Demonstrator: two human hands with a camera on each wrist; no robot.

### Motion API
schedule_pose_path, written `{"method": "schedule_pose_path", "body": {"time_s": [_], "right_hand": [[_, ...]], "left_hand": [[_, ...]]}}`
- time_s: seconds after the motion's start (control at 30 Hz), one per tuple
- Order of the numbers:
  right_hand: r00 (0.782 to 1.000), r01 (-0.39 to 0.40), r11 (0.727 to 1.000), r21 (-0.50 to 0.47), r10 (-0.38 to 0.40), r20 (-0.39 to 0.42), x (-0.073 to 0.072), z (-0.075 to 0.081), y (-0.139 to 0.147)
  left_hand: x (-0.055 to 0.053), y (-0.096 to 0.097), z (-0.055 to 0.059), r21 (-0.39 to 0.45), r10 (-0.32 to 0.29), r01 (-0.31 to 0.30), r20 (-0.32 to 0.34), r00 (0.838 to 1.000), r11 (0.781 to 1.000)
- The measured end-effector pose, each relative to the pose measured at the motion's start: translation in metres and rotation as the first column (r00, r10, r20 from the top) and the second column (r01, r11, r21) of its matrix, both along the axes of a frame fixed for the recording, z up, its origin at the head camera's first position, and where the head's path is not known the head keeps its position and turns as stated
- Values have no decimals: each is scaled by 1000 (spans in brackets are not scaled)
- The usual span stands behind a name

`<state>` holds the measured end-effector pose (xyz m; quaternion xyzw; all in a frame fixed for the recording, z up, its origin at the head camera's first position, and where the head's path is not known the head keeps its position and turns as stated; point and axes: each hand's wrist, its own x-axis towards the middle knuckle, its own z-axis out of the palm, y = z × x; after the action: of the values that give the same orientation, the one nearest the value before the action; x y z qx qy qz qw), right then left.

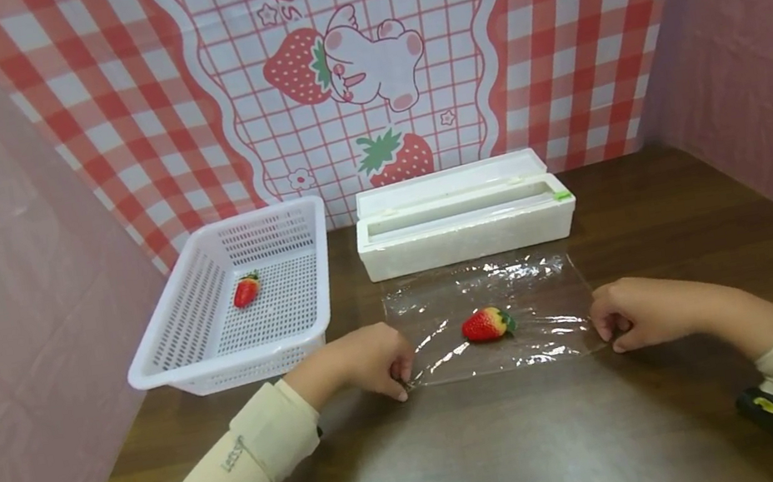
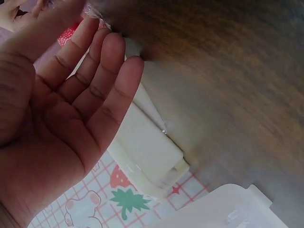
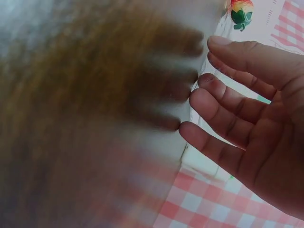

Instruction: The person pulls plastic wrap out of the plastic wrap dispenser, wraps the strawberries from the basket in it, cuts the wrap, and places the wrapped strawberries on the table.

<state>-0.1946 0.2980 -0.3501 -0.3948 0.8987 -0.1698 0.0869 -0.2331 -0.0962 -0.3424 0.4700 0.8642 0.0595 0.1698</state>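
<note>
Low in the middle of the head view, your left hand (image 1: 367,360) pinches the near left corner of the plastic wrap sheet (image 1: 515,288), and your right hand (image 1: 629,314) pinches its near right corner; a strawberry (image 1: 486,324) lies on the sheet between them, the white wrap dispenser (image 1: 462,216) just beyond

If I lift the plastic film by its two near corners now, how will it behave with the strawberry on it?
The plastic film looks thin and wrinkled, so it will likely sag and fold, not stay flat. The strawberry lies loose near the middle and may roll toward the sag. The left hand and right hand sit at its near corners; the film probably clings to fingers.
</note>
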Motion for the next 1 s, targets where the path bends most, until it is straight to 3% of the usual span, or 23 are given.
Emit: {"method": "schedule_pose_path", "body": {"time_s": [0.27,0.57,0.77,1.0], "right_hand": [[999,-34,999,-39,33,-21,0,0,3],[1000,-20,998,-59,19,-24,0,1,5],[996,-40,995,-87,32,-81,-2,1,8],[979,-68,991,-112,44,-200,-5,2,13]], "left_hand": [[-2,-2,-4,51,-58,60,-35,998,997],[2,-2,-3,37,-20,21,-22,1000,999],[3,-4,-1,74,-64,68,-47,997,995],[1,-11,0,180,-25,31,-38,999,983]]}}
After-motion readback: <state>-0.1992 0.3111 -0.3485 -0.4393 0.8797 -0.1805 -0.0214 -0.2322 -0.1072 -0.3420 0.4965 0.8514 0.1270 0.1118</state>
